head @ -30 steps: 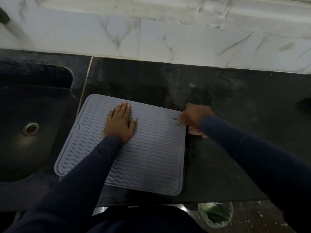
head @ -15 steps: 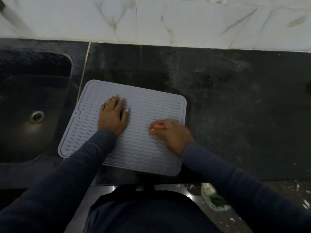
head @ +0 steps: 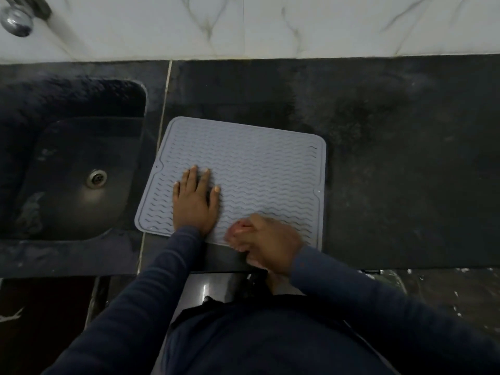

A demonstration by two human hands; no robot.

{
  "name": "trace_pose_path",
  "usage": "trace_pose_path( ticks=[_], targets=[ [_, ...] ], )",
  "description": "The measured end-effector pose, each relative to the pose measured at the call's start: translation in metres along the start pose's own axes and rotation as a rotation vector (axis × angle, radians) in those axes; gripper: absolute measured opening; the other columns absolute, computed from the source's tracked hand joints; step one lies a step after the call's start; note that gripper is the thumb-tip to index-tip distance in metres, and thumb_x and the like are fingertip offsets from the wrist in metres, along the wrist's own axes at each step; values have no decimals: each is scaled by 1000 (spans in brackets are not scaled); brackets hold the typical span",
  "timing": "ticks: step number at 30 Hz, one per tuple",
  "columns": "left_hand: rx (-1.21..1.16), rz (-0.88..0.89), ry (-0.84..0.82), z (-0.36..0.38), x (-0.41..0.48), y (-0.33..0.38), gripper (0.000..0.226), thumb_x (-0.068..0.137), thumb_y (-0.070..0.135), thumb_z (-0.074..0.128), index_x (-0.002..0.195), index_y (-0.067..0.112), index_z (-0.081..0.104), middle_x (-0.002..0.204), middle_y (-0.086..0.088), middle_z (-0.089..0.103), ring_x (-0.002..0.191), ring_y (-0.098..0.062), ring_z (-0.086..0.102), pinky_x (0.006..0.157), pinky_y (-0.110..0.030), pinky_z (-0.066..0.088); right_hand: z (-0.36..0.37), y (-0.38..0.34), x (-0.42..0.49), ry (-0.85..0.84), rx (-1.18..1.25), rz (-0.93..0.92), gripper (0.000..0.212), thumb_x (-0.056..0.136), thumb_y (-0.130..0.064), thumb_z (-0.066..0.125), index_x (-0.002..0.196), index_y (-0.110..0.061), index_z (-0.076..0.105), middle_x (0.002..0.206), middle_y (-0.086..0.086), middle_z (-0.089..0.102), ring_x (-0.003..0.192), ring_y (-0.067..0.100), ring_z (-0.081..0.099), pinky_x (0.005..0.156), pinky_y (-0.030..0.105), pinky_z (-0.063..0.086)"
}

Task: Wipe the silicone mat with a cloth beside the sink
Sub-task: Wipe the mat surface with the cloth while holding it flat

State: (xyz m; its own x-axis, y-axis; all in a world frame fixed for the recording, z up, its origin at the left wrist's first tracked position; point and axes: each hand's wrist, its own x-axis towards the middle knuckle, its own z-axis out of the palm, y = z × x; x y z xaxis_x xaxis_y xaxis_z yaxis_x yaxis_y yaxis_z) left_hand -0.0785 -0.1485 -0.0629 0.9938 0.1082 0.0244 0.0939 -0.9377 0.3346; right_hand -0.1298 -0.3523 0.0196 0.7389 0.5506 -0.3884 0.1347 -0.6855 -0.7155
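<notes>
A grey silicone mat (head: 257,169) with wavy ridges lies on the black counter (head: 405,171), just right of the sink (head: 67,131). My left hand (head: 194,204) presses flat on the mat's near left part, fingers straight. My right hand (head: 270,244) is at the mat's near edge, blurred by motion, with its fingers curled round a small pinkish cloth (head: 236,228). Most of the cloth is hidden inside the hand.
The dark sink has a metal drain (head: 96,178). A chrome tap (head: 16,20) juts out at the top left, in front of the white marble wall (head: 297,25). The counter's front edge runs just below my right hand, with the floor beyond.
My right hand has moved with the cloth from the mat's right edge across to its near edge. My left hand has stayed flat on the mat.
</notes>
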Motion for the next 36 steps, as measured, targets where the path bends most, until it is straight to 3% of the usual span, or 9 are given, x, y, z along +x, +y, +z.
trace_pose_path(
  ticks=[3, 8, 11, 13, 16, 19, 27, 31, 36],
  targets=[
    [-25, 31, 4, -1, -3, -3, 57, 94, 45, 35, 144, 18, 41, 155, -13, 29, 144, -31, 21, 117, -48, 11, -15, 43, -55, 59, -141, 73, 35, 87, -34, 65, 121, -43, 63, 126, -19, 53, 100, -11, 51, 89, 14, 42],
    [-160, 93, -51, -10, -16, -10, 60, 92, 44, 38, 139, 8, 47, 147, -21, 40, 137, -37, 34, 115, -47, 22, -37, 57, -96, 85, -502, 463, 46, 84, -36, 66, 125, -52, 56, 123, -2, 52, 107, 24, 63, 92, 33, 50],
    [-552, -14, -42, -42, -46, 4, 46, 94, 41, 52, 112, 2, 67, 112, -18, 67, 102, -23, 61, 90, -20, 41, -32, 19, -85, 302, -180, 113, 28, 90, -14, 63, 117, -21, 68, 90, 4, 70, 72, 26, 69, 63, 36, 56],
    [-913, -293, -153, -71, -71, 13, 60, 88, 59, 52, 94, 2, 71, 88, -16, 72, 80, -16, 63, 72, -24, 44, -16, -31, -79, 389, 132, -43, 28, 92, 5, 59, 118, -2, 66, 69, -4, 69, 59, 24, 66, 54, 29, 52],
    [-1651, -506, -721, -102, -104, 20, 98, 76, 82, 32, 123, 0, 59, 120, -22, 64, 105, -31, 61, 98, -45, 45, 10, -85, -56, 501, 398, -111, 46, 86, -8, 67, 131, -15, 59, 117, -11, 68, 112, 5, 62, 94, 21, 47],
    [-2069, -413, -781, -117, -116, 12, 98, 81, 77, 38, 140, -1, 41, 142, -28, 42, 132, -39, 41, 115, -55, 22, 34, -102, -31, 462, 530, -74, 48, 91, -32, 63, 137, -24, 51, 134, -7, 58, 119, -1, 56, 98, 17, 45],
    [-1597, -155, -681, -124, -128, -35, 48, 89, 20, 64, 133, 6, 50, 126, -13, 63, 120, -29, 57, 102, -42, 46, 71, -118, -4, 446, 470, 121, 51, 85, -4, 70, 127, -25, 51, 104, 5, 66, 92, 17, 64, 84, 35, 53],
    [-1662, -219, -729, -124, -128, -36, 49, 86, 28, 60, 128, 3, 55, 116, -13, 67, 109, -26, 64, 95, -38, 50, 74, -130, 3, 583, 406, 15, 38, 87, -5, 66, 105, -38, 56, 95, 0, 68, 88, 14, 67, 81, 35, 56],
    [-1849, -424, -578, -110, -118, -51, 43, 75, 17, 68, 115, 0, 62, 103, -16, 67, 94, -27, 64, 85, -34, 53, 68, -125, 4, 360, 494, -159, 38, 99, -3, 49, 115, -37, 57, 112, -1, 70, 99, 12, 68, 80, 25, 54]
  ],
)
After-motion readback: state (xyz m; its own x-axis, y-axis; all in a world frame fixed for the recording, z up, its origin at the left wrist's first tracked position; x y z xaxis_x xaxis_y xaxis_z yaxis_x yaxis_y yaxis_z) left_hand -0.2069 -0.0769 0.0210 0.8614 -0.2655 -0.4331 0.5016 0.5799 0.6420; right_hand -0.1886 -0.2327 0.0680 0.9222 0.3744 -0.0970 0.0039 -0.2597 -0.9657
